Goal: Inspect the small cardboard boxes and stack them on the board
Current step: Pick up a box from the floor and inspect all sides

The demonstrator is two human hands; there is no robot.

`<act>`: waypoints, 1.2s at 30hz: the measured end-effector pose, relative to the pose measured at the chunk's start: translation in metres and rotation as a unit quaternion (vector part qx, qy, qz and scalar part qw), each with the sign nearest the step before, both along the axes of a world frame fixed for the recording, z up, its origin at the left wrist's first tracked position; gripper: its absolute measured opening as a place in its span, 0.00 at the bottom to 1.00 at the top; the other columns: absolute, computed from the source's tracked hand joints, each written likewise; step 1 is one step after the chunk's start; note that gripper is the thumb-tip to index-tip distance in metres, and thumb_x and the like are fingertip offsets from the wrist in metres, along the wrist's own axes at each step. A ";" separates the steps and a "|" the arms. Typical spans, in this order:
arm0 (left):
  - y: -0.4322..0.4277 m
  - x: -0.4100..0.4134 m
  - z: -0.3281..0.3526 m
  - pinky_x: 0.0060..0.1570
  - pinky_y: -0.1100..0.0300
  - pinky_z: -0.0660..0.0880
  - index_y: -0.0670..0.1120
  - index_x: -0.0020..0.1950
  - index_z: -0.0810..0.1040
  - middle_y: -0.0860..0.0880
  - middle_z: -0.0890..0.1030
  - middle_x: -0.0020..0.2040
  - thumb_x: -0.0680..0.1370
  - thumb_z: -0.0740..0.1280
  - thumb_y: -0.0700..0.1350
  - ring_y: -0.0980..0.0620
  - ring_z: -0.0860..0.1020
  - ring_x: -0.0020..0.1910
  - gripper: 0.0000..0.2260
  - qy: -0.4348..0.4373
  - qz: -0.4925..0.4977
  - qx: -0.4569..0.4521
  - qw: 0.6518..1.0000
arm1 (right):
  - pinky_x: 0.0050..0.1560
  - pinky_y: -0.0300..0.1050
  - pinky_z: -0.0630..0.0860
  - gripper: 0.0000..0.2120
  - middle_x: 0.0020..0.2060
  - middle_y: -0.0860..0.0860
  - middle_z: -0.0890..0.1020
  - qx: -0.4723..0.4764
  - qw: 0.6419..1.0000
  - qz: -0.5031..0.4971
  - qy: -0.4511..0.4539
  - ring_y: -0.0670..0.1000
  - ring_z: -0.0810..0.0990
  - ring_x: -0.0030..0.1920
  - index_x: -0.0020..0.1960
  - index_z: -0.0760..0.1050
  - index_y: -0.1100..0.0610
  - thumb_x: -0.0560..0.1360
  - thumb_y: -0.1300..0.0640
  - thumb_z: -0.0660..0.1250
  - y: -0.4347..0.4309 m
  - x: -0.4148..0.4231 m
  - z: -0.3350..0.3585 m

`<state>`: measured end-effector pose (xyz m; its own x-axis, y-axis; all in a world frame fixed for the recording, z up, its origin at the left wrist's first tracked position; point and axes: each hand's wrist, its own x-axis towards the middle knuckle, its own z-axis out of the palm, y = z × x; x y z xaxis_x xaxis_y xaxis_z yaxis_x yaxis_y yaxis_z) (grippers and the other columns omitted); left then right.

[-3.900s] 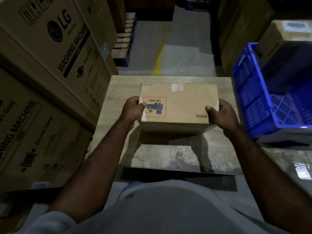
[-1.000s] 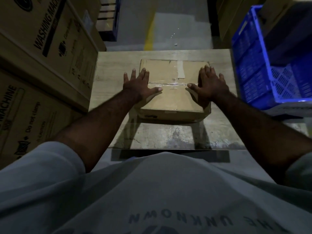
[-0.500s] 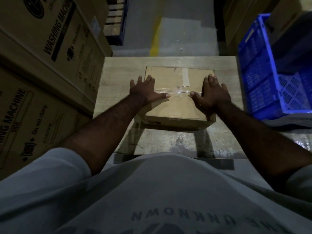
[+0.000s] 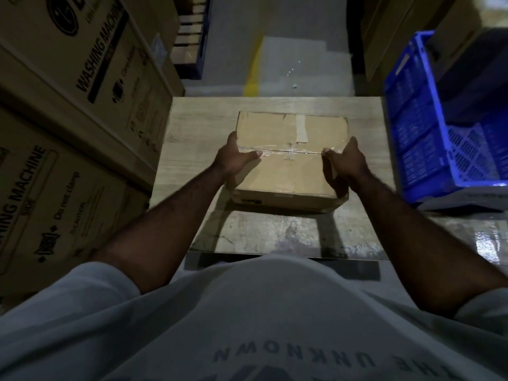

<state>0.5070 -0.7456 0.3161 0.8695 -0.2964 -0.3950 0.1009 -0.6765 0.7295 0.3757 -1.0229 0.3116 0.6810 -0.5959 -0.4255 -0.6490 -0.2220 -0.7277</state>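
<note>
One small brown cardboard box (image 4: pixel 288 149) lies flat on the wooden board (image 4: pixel 192 133), its top seam closed with clear tape. My left hand (image 4: pixel 233 160) grips the box's left side, thumb on top along the seam, fingers down the side. On the other side my right hand (image 4: pixel 343 160) holds the right edge the same way, thumb on top. The box's near edge looks slightly raised off the board.
Large washing machine cartons (image 4: pixel 68 119) stand close on the left. A blue plastic crate (image 4: pixel 439 125) sits right beside the board. Beyond the board lies a grey floor with a yellow line (image 4: pixel 254 70) and a pallet (image 4: pixel 192 37).
Both hands were lying flat on top of the box; they have slid outwards and now grip its left and right sides. Before that the box was turned over and set down.
</note>
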 end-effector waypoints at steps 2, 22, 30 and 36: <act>-0.004 -0.002 0.005 0.64 0.50 0.76 0.49 0.76 0.66 0.47 0.77 0.69 0.72 0.76 0.62 0.45 0.77 0.65 0.38 0.012 0.021 -0.015 1.000 | 0.61 0.53 0.79 0.38 0.67 0.54 0.79 0.057 0.998 -0.018 -0.007 0.58 0.78 0.66 0.75 0.66 0.55 0.72 0.39 0.74 -0.003 0.001 -0.002; 0.011 -0.028 0.020 0.46 0.52 0.78 0.47 0.56 0.63 0.42 0.74 0.58 0.73 0.74 0.51 0.45 0.77 0.55 0.22 -0.106 0.120 -0.088 0.983 | 0.53 0.44 0.80 0.15 0.53 0.49 0.83 0.141 0.932 -0.161 -0.293 0.48 0.84 0.54 0.57 0.74 0.52 0.87 0.43 0.54 0.015 -0.036 0.020; 0.032 -0.070 -0.006 0.40 0.64 0.70 0.43 0.55 0.63 0.41 0.71 0.52 0.70 0.72 0.46 0.49 0.72 0.46 0.22 -0.141 0.099 -0.081 0.982 | 0.39 0.41 0.78 0.18 0.34 0.50 0.79 0.300 0.844 -0.310 -0.318 0.50 0.82 0.38 0.40 0.74 0.54 0.84 0.46 0.61 0.028 -0.050 0.008; 0.040 -0.081 -0.004 0.60 0.48 0.78 0.41 0.68 0.64 0.40 0.73 0.63 0.73 0.76 0.41 0.44 0.76 0.61 0.29 -0.136 0.053 -0.029 0.989 | 0.42 0.45 0.77 0.13 0.36 0.53 0.78 0.312 0.846 -0.298 -0.313 0.51 0.80 0.40 0.40 0.76 0.56 0.80 0.51 0.65 0.020 -0.061 -0.009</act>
